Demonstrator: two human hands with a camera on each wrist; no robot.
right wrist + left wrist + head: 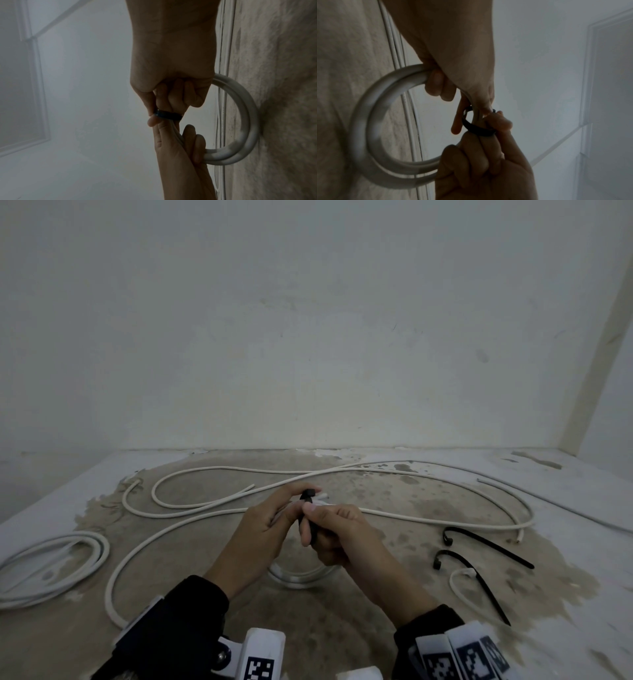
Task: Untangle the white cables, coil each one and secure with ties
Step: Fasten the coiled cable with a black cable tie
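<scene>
A small coil of white cable [298, 579] hangs under both hands over the floor. My left hand [287, 505] grips the top of the coil [368, 121], its fingers [436, 83] curled round the strands. A black zip tie [308, 520] wraps the gathered strands. My right hand [322, 525] pinches this tie [167, 115] between thumb and forefinger, right against the left hand's fingertips. In the right wrist view the coil [245, 121] curves out to the right of both hands. The tie's free end is hidden by the right hand.
Long loose white cables [342, 472] snake over the stained floor behind the hands. A coiled white cable [51, 563] lies at the left. Two black zip ties [489, 546] [479, 580] and a small white loop [457, 585] lie at the right. A wall [308, 337] rises behind.
</scene>
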